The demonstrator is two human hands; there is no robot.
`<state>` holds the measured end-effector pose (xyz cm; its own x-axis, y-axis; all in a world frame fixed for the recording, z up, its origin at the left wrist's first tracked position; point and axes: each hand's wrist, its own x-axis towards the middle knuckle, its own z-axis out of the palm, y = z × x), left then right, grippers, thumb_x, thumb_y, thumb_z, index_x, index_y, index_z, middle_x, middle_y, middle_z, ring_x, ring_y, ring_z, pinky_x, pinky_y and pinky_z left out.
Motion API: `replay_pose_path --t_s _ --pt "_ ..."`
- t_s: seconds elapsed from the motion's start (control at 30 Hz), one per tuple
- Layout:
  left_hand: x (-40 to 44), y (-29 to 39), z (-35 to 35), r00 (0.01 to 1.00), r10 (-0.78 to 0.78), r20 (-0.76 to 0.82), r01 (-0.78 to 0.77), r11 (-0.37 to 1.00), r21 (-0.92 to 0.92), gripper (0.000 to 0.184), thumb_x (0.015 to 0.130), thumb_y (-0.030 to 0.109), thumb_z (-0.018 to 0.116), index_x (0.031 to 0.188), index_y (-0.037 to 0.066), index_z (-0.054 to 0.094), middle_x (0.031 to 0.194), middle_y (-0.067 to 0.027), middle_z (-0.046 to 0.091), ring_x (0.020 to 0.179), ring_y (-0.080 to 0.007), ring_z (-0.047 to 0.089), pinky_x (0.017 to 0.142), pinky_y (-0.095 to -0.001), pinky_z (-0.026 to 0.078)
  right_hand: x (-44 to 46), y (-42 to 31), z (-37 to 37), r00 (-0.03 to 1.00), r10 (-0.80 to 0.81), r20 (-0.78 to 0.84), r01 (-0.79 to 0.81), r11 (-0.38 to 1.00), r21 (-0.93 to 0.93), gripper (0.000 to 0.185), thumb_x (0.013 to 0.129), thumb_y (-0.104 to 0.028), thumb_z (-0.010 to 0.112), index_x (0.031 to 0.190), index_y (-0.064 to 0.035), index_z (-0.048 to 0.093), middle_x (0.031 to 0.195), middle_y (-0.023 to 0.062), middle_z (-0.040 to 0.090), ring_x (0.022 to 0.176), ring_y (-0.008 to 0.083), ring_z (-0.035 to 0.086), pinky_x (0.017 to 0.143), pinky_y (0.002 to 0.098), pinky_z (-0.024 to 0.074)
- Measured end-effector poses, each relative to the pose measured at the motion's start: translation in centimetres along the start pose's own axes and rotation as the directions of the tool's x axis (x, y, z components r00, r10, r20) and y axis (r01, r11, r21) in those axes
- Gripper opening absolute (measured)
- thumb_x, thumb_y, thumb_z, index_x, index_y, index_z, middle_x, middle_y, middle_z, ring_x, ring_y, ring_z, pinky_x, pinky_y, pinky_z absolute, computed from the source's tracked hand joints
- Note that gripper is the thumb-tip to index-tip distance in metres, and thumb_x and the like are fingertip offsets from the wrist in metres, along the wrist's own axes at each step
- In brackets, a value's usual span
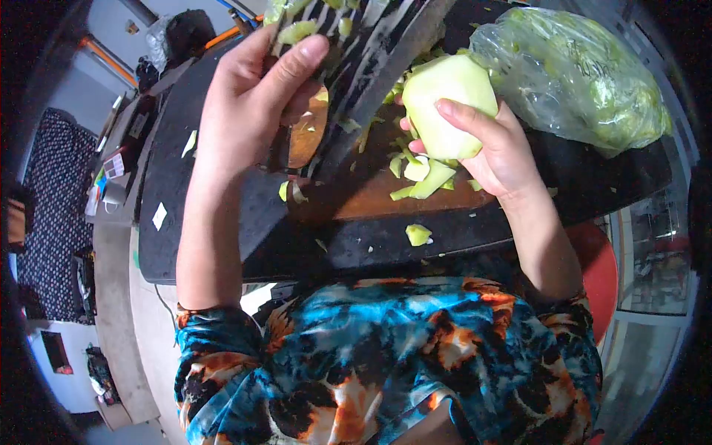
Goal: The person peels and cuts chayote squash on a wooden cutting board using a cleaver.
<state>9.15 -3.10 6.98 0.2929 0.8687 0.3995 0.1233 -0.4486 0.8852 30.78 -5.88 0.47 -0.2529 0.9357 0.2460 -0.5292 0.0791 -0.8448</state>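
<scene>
My right hand (pixel 493 144) is closed around a large, pale green peeled vegetable (pixel 451 93) with flat cut facets, its thumb across the front. My left hand (pixel 256 93) is closed by a broad dark cleaver (pixel 386 70), whose blade is wet and streaked. A wooden handle (pixel 305 141) shows below the curled fingers. Bits of green peel (pixel 298 32) cling near the left thumb and the blade. The blade stands between both hands, apart from the vegetable. Under the vegetable, peel strips (pixel 432 180) lie on a brown wooden board (pixel 356 196).
A clear plastic bag (pixel 571 81) of green vegetables lies at the back right of the black table (pixel 208 230). A loose peel piece (pixel 418 235) sits near the front edge, and a white scrap (pixel 159 216) at the left. A red stool (pixel 599 267) stands at the right.
</scene>
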Motion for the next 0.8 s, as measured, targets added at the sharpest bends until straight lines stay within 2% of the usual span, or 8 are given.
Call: replay_pose_path --t_s 0.23,0.33,0.43,0.53,0.63,0.8 --pt "-0.12 0.53 -0.09 0.996 -0.027 0.089 0.026 1.000 0.017 0.021 0.088 0.025 0.059 0.090 0.004 0.058 0.060 0.0064 0.044 0.050 -0.0011 0.036 0.045 -0.0177 0.028 -0.26 -0.17 0.39 1.000 -0.005 0.013 0.006 0.999 -0.048 0.034 0.082 -0.013 0.061 0.111 0.0029 0.052 0.097 0.0136 0.061 0.082 0.0221 0.063 0.066 0.0311 0.0544" --pt "-0.08 0.16 -0.51 0.985 -0.060 0.162 0.075 0.993 -0.091 0.022 0.088 0.026 0.060 0.090 0.004 0.058 0.060 0.0066 0.045 0.051 -0.0006 0.037 0.045 -0.0173 0.028 -0.41 -0.25 0.50 1.000 -0.006 0.014 0.006 0.998 -0.057 0.034 0.081 -0.012 0.062 0.110 0.0022 0.052 0.096 0.0131 0.061 0.081 0.0214 0.063 0.064 0.0301 0.0538" --pt "-0.18 0.44 -0.60 0.987 -0.082 0.139 0.077 0.996 0.037 0.024 0.087 0.028 0.061 0.089 0.004 0.058 0.060 0.0068 0.045 0.052 0.0003 0.038 0.045 -0.0165 0.029 -0.49 -0.16 0.52 1.000 -0.012 0.007 0.013 0.996 -0.084 0.032 0.081 -0.012 0.063 0.108 0.0016 0.053 0.095 0.0125 0.062 0.079 0.0207 0.063 0.063 0.0294 0.0533" --pt "-0.18 0.74 -0.30 0.988 -0.050 0.148 0.041 0.997 0.063 0.025 0.086 0.029 0.061 0.089 0.004 0.058 0.060 0.0070 0.046 0.053 0.0011 0.039 0.046 -0.0155 0.029 -0.55 -0.10 0.54 1.000 -0.015 -0.003 0.015 0.995 -0.103 0.031 0.080 -0.011 0.064 0.106 0.0015 0.054 0.092 0.0122 0.062 0.077 0.0202 0.063 0.062 0.0293 0.0533" --pt "-0.15 0.72 -0.59 0.977 -0.094 0.191 0.084 0.995 0.061 0.027 0.086 0.030 0.061 0.090 0.004 0.058 0.060 0.0069 0.047 0.053 0.0013 0.039 0.046 -0.0157 0.029 -0.63 0.05 0.33 1.000 -0.013 0.010 0.014 0.993 -0.118 0.030 0.080 -0.011 0.064 0.105 0.0016 0.054 0.091 0.0122 0.062 0.075 0.0201 0.063 0.061 0.0297 0.0534" --pt "-0.68 0.56 -0.05 0.987 -0.069 0.147 0.057 0.995 0.087 0.027 0.087 0.030 0.061 0.090 0.004 0.058 0.061 0.0069 0.047 0.053 0.0011 0.039 0.045 -0.0163 0.028 -0.79 0.24 0.19 1.000 0.006 0.002 -0.005 0.996 -0.089 0.029 0.080 -0.011 0.064 0.104 0.0019 0.054 0.089 0.0124 0.062 0.073 0.0199 0.063 0.060 0.0302 0.0536"
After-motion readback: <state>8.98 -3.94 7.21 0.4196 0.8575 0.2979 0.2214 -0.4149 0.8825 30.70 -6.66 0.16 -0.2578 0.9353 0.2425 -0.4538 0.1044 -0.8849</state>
